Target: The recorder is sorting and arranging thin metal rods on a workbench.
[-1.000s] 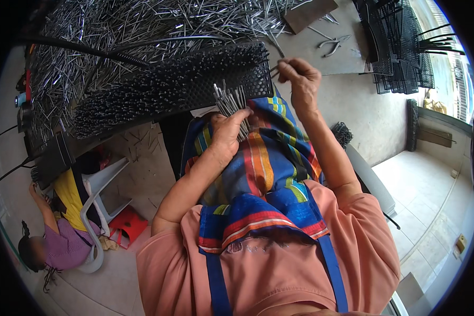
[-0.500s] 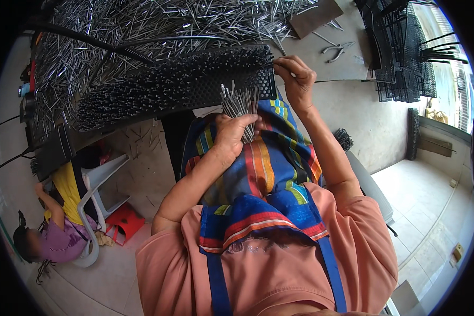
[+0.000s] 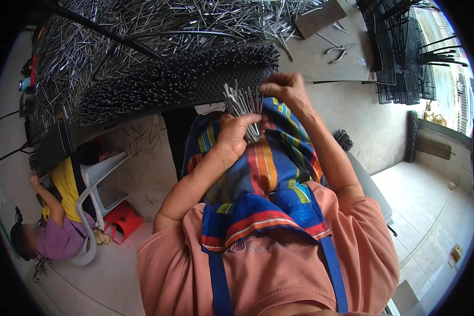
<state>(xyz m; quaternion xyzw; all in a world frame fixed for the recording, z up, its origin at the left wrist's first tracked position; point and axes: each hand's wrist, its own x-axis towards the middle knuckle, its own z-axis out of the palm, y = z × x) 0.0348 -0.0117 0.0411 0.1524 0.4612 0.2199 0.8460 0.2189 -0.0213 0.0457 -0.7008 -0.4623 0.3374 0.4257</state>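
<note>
My left hand (image 3: 234,136) is closed round a bundle of thin metal rods (image 3: 239,102), their upper ends fanned out above my thumb. Just to the right, my right hand (image 3: 289,93) has thumb and forefinger pinched at the upper end of a rod on the bundle's right side. Behind both hands lies a long black perforated panel (image 3: 208,90). Dark rods (image 3: 137,87) stand upright in its holes across the left part and along the far edge. Toward the near right, rows of bare holes show. A striped cloth apron (image 3: 268,163) covers my lap below the bundle.
A large heap of loose metal rods (image 3: 195,16) covers the table behind the panel. Pliers (image 3: 341,51) and a brown flat plate (image 3: 320,18) lie at the far right. Black mesh panels (image 3: 400,58) hang beyond them. Another person (image 3: 63,231) sits at the left on a chair.
My right hand has moved from the panel's right end down and left to the top of the bundle. My left hand still holds the rods in nearly the same place.
</note>
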